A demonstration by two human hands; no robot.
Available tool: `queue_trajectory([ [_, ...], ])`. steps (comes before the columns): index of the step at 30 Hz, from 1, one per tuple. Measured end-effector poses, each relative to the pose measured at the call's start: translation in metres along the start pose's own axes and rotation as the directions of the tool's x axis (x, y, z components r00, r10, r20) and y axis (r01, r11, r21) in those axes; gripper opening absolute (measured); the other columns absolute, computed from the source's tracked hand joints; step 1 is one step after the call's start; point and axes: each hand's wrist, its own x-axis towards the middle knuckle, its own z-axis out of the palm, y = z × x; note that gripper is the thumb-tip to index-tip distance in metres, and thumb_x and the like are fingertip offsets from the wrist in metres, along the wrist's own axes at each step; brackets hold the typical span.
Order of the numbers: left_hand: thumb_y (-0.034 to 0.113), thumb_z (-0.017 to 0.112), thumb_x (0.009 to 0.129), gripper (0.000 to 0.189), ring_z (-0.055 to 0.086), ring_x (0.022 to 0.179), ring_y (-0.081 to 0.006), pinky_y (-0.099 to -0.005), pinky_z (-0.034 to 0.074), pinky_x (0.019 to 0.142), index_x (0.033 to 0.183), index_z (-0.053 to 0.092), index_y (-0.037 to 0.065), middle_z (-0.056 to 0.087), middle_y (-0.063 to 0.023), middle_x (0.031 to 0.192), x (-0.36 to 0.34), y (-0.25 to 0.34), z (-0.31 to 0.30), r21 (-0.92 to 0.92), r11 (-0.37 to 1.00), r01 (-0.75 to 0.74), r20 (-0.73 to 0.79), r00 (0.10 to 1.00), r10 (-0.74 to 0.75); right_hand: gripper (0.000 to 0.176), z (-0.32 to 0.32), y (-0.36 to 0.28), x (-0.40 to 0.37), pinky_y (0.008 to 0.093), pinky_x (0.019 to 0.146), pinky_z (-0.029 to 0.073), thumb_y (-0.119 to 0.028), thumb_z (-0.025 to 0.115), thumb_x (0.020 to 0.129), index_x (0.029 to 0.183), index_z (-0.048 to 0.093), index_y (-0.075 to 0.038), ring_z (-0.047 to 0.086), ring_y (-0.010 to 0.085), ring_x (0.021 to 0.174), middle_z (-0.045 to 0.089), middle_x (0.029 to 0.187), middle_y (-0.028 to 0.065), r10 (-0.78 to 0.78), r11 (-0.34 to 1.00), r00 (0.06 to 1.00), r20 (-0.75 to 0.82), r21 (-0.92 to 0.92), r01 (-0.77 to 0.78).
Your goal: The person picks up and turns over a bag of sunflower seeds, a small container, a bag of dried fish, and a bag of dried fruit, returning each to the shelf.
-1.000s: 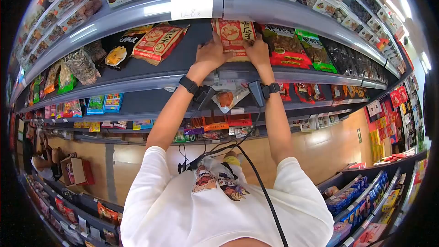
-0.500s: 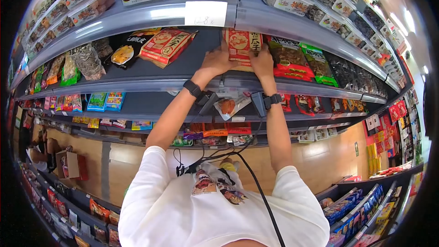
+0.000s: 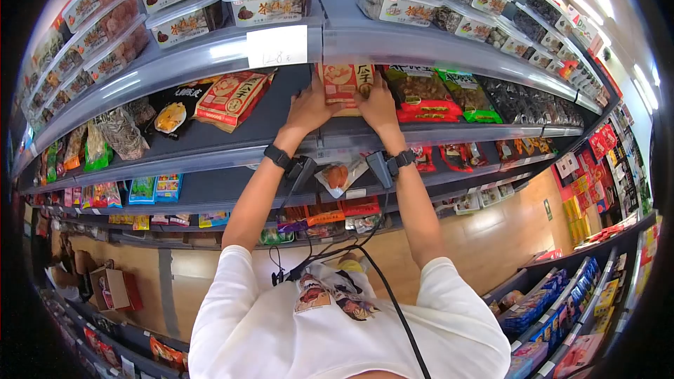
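Note:
A red and tan bag of melon seeds [image 3: 342, 78] lies on the dark shelf, its far end hidden under the upper shelf's lip. My left hand [image 3: 310, 107] grips its left edge, thumb toward the near end. On the opposite side my right hand [image 3: 379, 105] is closed on the right edge, fingers over the printed front. To the left, apart from my hands, rests a matching red and tan bag [image 3: 230, 100]. Red-bottomed snack bags [image 3: 423, 95] lie just right of my right hand.
Overhead, the upper shelf's clear lip [image 3: 393, 48] carries a white price card [image 3: 276, 46] and stacked plastic tubs [image 3: 272, 8]. Below, a lower shelf holds a clear packet [image 3: 338, 177]. A black cable [image 3: 386, 288] hangs across my shirt. An open carton [image 3: 112, 289] stands on the floor at left.
The view has shifted, so the shelves appear lower and further left. Both hands stay on the bag, which sits slightly deeper on the shelf, with more of its far end covered.

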Motion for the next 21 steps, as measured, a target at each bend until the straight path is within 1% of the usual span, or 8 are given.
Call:
queue_trajectory([
  [2,0.055,0.070,0.076,0.104,0.052,0.117,-0.0439,-0.0482,0.044,0.095,0.146,0.017,-0.003,0.052,-0.0287,0.129,0.000,-0.007,0.006,-0.005,0.999,-0.045,-0.043,0.998,0.045,0.068,-0.004,-0.005,0.000,0.0498,0.088,0.047,-0.023,0.067,0.080,0.130,0.037,0.014,0.053,0.0489,0.107,0.050,0.120,0.0343,0.078,0.996,0.996,0.039,0.050,-0.080],
  [5,0.051,0.071,0.075,0.106,0.051,0.119,-0.0439,-0.0563,0.036,0.099,0.143,0.017,-0.010,0.050,-0.0304,0.129,-0.002,-0.004,0.002,-0.091,0.995,-0.041,-0.005,0.999,0.041,0.066,-0.003,-0.006,0.000,0.0498,0.086,0.048,-0.021,0.065,0.081,0.130,0.037,0.014,0.054,0.0487,0.104,0.052,0.117,0.0335,0.090,0.996,0.995,0.037,0.000,-0.090],
  [8,0.050,0.071,0.074,0.105,0.052,0.117,-0.0435,-0.0568,0.037,0.098,0.143,0.018,-0.009,0.051,-0.0293,0.127,-0.007,0.012,-0.007,0.014,0.999,0.035,0.009,0.999,-0.035,0.068,0.000,-0.002,0.000,0.0500,0.085,0.048,-0.019,0.063,0.083,0.133,0.033,0.014,0.055,0.0488,0.102,0.052,0.117,0.0338,0.009,0.999,1.000,0.023,-0.038,-0.008],
  [11,0.050,0.072,0.074,0.104,0.053,0.115,-0.0429,-0.0572,0.038,0.096,0.142,0.019,-0.009,0.053,-0.0284,0.124,-0.002,0.020,-0.011,0.071,0.991,0.117,0.031,0.992,-0.119,0.070,0.012,0.012,0.003,0.0496,0.088,0.047,-0.019,0.062,0.084,0.135,0.029,0.015,0.053,0.0491,0.106,0.050,0.120,0.0347,-0.004,0.998,0.999,0.033,0.058,0.002],
  [12,0.049,0.072,0.074,0.104,0.053,0.116,-0.0425,-0.0574,0.038,0.096,0.142,0.019,-0.009,0.053,-0.0282,0.125,0.000,0.020,-0.010,0.067,0.990,0.127,0.040,0.991,-0.130,0.070,0.015,0.014,0.004,0.0487,0.092,0.045,-0.020,0.061,0.085,0.135,0.027,0.016,0.050,0.0499,0.111,0.046,0.124,0.0370,-0.034,0.998,0.999,0.025,0.052,0.033],
  [15,0.048,0.072,0.074,0.102,0.052,0.117,-0.0417,-0.0577,0.038,0.095,0.141,0.021,-0.010,0.053,-0.0275,0.125,0.006,0.021,-0.010,0.074,0.987,0.145,0.036,0.988,-0.148,0.071,0.021,0.019,0.007,0.0480,0.094,0.044,-0.021,0.060,0.086,0.135,0.026,0.017,0.047,0.0502,0.115,0.043,0.128,0.0389,-0.032,0.998,0.999,0.037,0.053,0.030],
  [18,0.047,0.072,0.074,0.101,0.051,0.118,-0.0412,-0.0578,0.038,0.095,0.141,0.022,-0.010,0.052,-0.0271,0.125,0.004,0.019,-0.004,0.090,0.985,0.146,0.002,0.989,-0.147,0.071,0.021,0.019,0.007,0.0481,0.095,0.044,-0.022,0.060,0.087,0.135,0.025,0.018,0.048,0.0509,0.114,0.042,0.128,0.0405,-0.079,0.997,0.996,0.032,0.021,0.079],
  [21,0.046,0.072,0.074,0.099,0.050,0.119,-0.0412,-0.0582,0.038,0.096,0.140,0.024,-0.010,0.052,-0.0270,0.125,0.004,0.014,-0.003,0.058,0.991,0.117,0.001,0.993,-0.117,0.071,0.008,0.006,0.005,0.0492,0.095,0.044,-0.022,0.058,0.088,0.135,0.024,0.018,0.048,0.0517,0.113,0.042,0.126,0.0414,0.067,0.997,0.991,0.112,0.032,-0.071],
])
